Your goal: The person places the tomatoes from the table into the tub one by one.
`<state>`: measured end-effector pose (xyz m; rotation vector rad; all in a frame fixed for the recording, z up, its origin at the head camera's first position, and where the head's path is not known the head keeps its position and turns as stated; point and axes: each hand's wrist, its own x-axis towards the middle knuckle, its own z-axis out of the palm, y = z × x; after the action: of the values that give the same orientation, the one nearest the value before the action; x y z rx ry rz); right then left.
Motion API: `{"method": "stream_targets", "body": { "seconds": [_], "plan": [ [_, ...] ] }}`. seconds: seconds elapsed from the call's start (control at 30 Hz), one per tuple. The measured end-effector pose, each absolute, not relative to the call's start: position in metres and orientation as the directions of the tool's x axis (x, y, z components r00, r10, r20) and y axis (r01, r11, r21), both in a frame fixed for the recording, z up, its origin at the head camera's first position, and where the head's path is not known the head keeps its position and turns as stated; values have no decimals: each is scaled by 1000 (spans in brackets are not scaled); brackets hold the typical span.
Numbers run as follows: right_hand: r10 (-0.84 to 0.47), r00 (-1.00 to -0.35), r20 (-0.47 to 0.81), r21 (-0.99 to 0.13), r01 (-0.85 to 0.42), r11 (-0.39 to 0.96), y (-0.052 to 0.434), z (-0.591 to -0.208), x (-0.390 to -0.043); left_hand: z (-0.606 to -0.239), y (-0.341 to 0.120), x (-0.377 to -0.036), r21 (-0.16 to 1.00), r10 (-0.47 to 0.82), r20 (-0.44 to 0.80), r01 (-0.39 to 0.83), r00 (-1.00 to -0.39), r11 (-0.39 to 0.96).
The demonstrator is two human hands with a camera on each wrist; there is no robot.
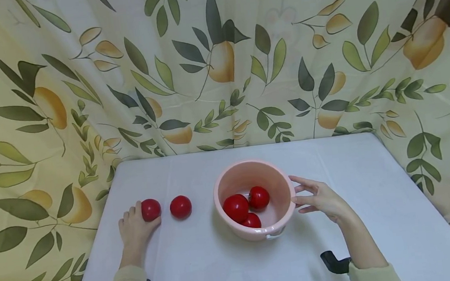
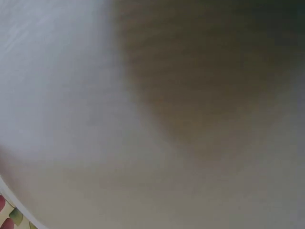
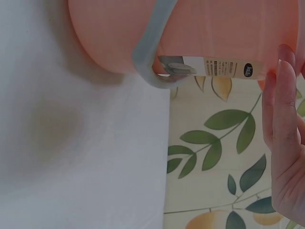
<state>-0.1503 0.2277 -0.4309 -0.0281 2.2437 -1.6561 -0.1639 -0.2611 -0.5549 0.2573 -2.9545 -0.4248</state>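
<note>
— So, where do the hands sit?

— The left hand rests on the white surface, fingers around a tomato; another tomato lies just beside it. The right hand is spread, fingertips at the pink bowl holding three tomatoes.

— How would that tomato handle?

— Probably light, smooth, easily bruised; cup it gently around the middle.

A: What colours are there?
B: Red tomatoes, some of them in a pale pink bowl, on a white table.
A: And the far cloth?
B: The curtain is cream, patterned with green leaves and yellow-orange fruit
</note>
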Motion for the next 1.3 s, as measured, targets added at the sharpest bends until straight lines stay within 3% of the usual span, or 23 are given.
{"method": "stream_targets", "body": {
  "seconds": [0.27, 0.57, 1.03, 1.3],
  "plan": [
    [-224, -939, -262, -931, 185, 313, 227, -431, -151, -542, -257, -173, 276, -181, 167, -131, -969, 952],
    [-231, -938, -260, -934, 183, 306, 228, -431, -150, -502, -235, -188, 196, -28, 315, 36, -949, 980],
    [-221, -939, -261, -933, 187, 309, 227, -431, -150, -432, -152, -190, 82, 231, 473, 303, -850, 949],
    [-224, -939, -260, -934, 187, 303, 227, -431, -150, -415, -101, -183, 88, 366, 452, 449, -814, 889]
  ]
}}
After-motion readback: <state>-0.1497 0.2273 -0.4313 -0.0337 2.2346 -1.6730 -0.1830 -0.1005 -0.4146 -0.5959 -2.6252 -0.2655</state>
